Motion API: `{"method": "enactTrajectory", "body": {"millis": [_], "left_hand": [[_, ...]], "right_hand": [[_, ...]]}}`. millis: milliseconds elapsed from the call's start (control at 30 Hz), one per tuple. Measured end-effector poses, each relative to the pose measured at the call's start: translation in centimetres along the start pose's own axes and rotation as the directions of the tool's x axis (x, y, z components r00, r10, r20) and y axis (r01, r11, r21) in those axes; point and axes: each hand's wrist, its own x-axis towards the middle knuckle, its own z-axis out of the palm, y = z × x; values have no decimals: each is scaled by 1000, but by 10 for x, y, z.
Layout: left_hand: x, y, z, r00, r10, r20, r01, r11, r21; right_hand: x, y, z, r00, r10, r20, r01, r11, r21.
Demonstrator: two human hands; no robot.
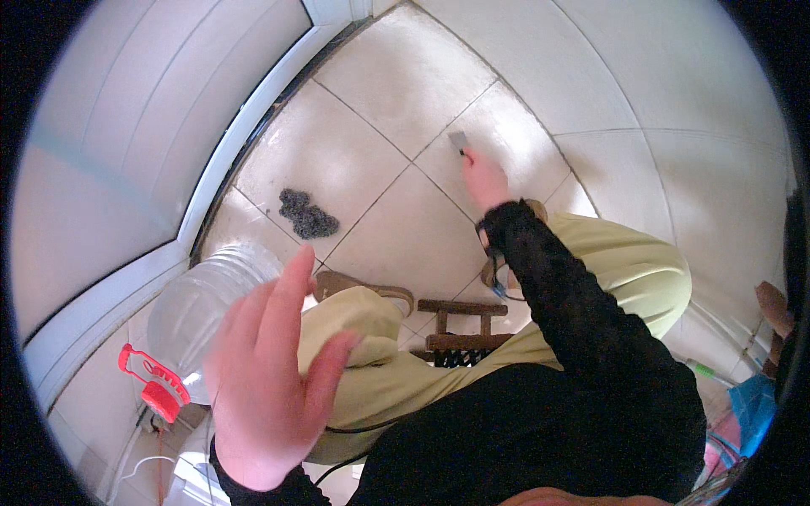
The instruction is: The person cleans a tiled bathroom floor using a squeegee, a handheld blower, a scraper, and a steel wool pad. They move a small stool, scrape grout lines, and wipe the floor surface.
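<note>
My right hand (485,177) grips a small scraper (457,140) by its handle, most of which the fingers hide. Its flat grey blade is at the surface of the pale floor tiles (367,139); I cannot tell if it touches. My left hand (269,354) is raised in front of my knee, fingers apart and holding nothing, slightly blurred. Beyond those fingertips, dark grey steel wool scourers (309,215) lie in a clump on the tiles. Partly behind the left hand is a large clear plastic bottle (190,316) with a red cap and handle (158,386).
A white-framed door or panel (209,164) runs along the left, and a tiled wall (633,95) rises on the right. Between my legs shows a wooden folding stool (468,341). My shoe (361,291) stands near the scourers. Blue plastic (753,411) lies at lower right.
</note>
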Motion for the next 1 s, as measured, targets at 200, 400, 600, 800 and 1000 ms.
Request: {"method": "enactTrajectory", "body": {"millis": [200,400,600,800,1000], "left_hand": [[27,-21,-14,962,-115,-247,20,935,-355],[-9,-24,-53,832,-373,-411,230,905,-357],[-112,-39,-108,838,369,-401,-231,907,351],[-152,-77,-5,860,-510,-11,464,791,-399],[-56,-202,207,925,-165,343,237,955,-179]], "right_hand": [[-8,-3,-7,998,-31,48,36,994,-101],[-4,1,10,986,79,148,-77,997,-15],[2,-3,6,995,-90,-30,93,986,135],[-36,19,-3,955,246,167,-237,969,-70],[-46,49,2,997,70,11,-71,997,32]]}}
